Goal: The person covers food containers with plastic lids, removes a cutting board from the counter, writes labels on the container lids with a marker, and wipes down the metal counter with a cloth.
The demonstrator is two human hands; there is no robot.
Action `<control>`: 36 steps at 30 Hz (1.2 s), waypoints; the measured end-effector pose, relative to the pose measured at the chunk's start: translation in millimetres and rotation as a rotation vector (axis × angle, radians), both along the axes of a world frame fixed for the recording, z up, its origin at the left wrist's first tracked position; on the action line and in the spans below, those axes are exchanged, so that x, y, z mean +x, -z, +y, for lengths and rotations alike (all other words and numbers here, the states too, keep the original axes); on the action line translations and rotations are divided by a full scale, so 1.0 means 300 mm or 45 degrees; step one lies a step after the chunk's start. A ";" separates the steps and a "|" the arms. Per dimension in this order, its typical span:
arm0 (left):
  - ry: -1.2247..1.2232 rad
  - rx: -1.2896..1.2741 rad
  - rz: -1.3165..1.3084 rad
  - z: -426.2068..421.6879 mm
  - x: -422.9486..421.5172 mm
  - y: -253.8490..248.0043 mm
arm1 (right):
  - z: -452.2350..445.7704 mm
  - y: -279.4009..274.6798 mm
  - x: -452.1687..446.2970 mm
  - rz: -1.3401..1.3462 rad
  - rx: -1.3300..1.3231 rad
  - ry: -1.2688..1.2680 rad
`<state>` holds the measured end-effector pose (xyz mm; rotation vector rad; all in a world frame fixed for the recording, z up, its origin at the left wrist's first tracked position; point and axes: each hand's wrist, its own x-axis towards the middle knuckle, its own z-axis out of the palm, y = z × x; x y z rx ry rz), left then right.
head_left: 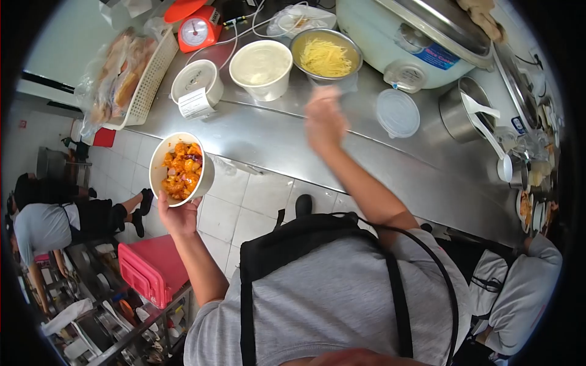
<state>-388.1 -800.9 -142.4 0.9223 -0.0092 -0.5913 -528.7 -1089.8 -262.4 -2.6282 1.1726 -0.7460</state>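
Observation:
My left hand [179,215] grips a white paper bowl [208,171] from below and tilts it, off the counter's front edge. Inside lie orange, glossy sauce-coated food chunks [183,166] with some darker bits. Over the counter, my right hand [326,119] is smeared by motion, so its fingers cannot be made out. It is nearest to a metal bowl [298,66] of thin yellow shreds [326,58]. Left of that stand an uncovered white paper bowl [268,90] with pale contents and a lidded paper bowl [194,78] with a printed label [195,105].
A clear round lid [398,113] lies on the steel counter [390,155]. Behind are a red kitchen scale [196,30] and a large rice cooker [390,36]. A plastic basket [149,85] of bagged food stands left. People are at both sides; a red bin [152,268] is lower left.

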 end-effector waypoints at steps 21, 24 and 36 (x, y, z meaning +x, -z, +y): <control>0.358 0.288 0.128 -0.606 -0.394 0.204 | 0.016 -0.162 -0.151 -0.958 1.032 -0.051; 0.660 0.716 0.012 -0.576 -0.462 0.166 | -0.004 -0.236 -0.250 -1.065 1.325 -0.064; 0.886 0.618 -1.625 -0.887 -0.165 0.180 | -0.259 -0.314 -0.332 -0.811 1.616 -0.184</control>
